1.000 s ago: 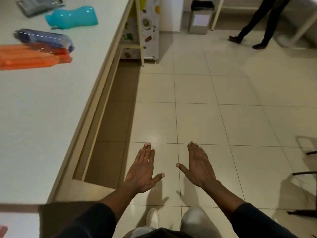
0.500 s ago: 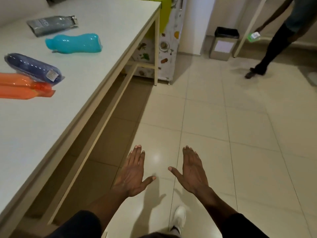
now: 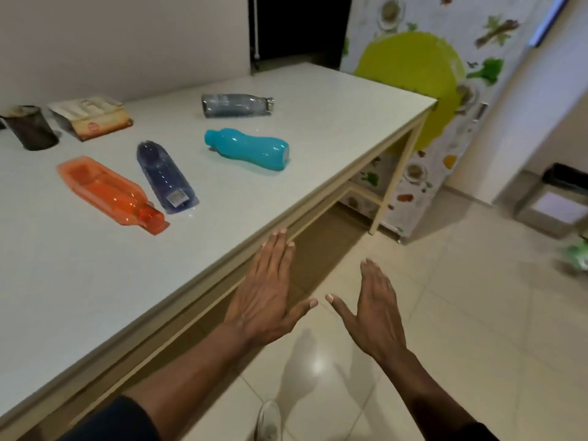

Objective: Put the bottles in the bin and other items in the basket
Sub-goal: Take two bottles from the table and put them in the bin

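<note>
Several bottles lie on their sides on the white table (image 3: 79, 281): an orange bottle (image 3: 108, 192), a dark blue bottle (image 3: 164, 176), a teal bottle (image 3: 248, 148) and a grey bottle (image 3: 235, 105). A book (image 3: 92, 117) and a dark mesh cup (image 3: 30, 127) sit at the far left. My left hand (image 3: 267, 294) is flat and open, its fingertips over the table's near edge. My right hand (image 3: 372, 310) is open above the floor, right of the table. Both hold nothing. A small grey bin (image 3: 556, 202) stands on the floor at the right. No basket is in view.
A fridge (image 3: 429, 106) with a vegetable print stands past the table's far end. Beige floor tiles (image 3: 461, 329) spread to the right. Something green and blurred (image 3: 577, 254) shows at the right edge. My shoe (image 3: 269, 420) is at the bottom.
The view has swung left and up toward the table, bringing all the bottles, book and cup into sight. My hands rose closer to the table edge, still open. The walking person left the view.
</note>
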